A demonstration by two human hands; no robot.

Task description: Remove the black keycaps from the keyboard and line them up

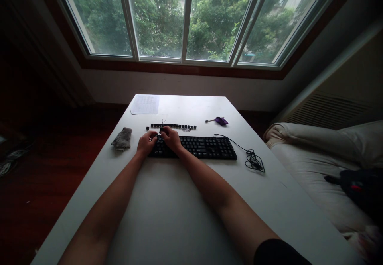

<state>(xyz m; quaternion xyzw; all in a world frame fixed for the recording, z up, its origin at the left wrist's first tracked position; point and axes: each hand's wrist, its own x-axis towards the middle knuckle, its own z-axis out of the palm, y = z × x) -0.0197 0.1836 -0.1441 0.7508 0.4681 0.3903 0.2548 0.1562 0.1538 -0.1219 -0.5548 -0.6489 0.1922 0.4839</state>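
A black keyboard (206, 147) lies across the white table, its left end partly covered by my hands. My right hand (171, 137) is over its upper left part, fingers pinched on a small black tool with thin wire prongs (163, 123) pointing up. At the keyboard's left end, my left hand (146, 143) is closed with thumb and fingers together; what they hold, if anything, is too small to make out. Just behind the keyboard runs a row of loose black keycaps (156, 126), with a round greyish piece (186, 129) by it.
A grey cloth (122, 139) lies left of the keyboard. Printed paper (145, 104) rests at the far left corner of the table (191, 107). Toward the back right is a purple brush (220, 120). A coiled black cable (254, 161) lies at the right. A sofa (311, 161) stands beyond.
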